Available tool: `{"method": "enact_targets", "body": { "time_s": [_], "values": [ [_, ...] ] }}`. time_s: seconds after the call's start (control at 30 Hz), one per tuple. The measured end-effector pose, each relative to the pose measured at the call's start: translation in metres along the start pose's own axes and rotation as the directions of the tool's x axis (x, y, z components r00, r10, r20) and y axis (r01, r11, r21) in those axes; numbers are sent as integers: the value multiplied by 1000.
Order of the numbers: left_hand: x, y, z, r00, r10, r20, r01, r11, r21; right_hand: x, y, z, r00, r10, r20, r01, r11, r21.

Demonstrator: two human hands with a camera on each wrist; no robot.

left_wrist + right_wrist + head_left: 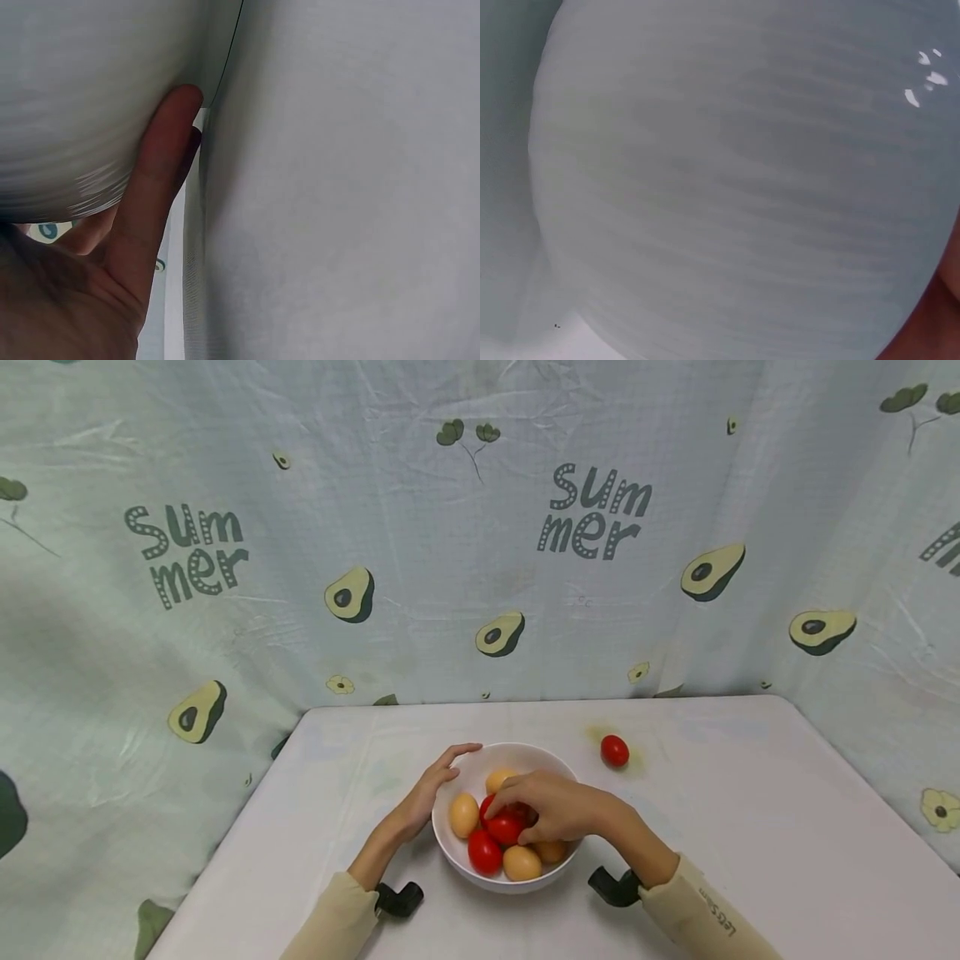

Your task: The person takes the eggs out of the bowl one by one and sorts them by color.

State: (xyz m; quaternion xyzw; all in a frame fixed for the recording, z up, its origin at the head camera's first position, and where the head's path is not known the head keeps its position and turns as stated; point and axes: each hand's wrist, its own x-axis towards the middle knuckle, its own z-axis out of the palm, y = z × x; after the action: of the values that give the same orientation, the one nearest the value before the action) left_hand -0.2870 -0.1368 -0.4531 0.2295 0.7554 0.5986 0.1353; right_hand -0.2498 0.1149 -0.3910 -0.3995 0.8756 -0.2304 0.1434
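A white bowl [517, 887] holds brown eggs [463, 815] and red tomatoes [485, 852]. My right hand [551, 802] reaches in over the right rim, with fingertips and thumb pinching a red tomato [506, 828] among the others. At the left side, my left hand [423, 793] rests against the bowl, its fingers fairly straight along the outer wall near the rim. The left wrist view shows those fingers [154, 165] touching the bowl's wall [82, 97]. In the right wrist view the bowl's outside [735, 180] hides most of the right hand.
A single red tomato [615, 751] lies on the white table [750, 827], behind and right of the bowl. Behind the table hangs a curtain [420, 527] printed with avocados and lettering. Black wrist mounts [399, 900] stick out beside both sleeves.
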Motion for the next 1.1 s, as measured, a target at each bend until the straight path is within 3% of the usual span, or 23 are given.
{"method": "enact_targets", "body": {
  "time_s": [0.17,0.77,1.1],
  "values": [
    [-2,-1,1,1000,2,-3,-2,1000,5,-1,0,1,1000,-9,-2,9,1000,-4],
    [-5,-4,1,996,-36,83,42,996,-73,-5,3,-4,995,-86,-52,83,995,-58],
    [-4,-3,1,997,-23,70,28,998,-60,-9,1,-9,992,-82,-92,80,997,-23]
  ]
}}
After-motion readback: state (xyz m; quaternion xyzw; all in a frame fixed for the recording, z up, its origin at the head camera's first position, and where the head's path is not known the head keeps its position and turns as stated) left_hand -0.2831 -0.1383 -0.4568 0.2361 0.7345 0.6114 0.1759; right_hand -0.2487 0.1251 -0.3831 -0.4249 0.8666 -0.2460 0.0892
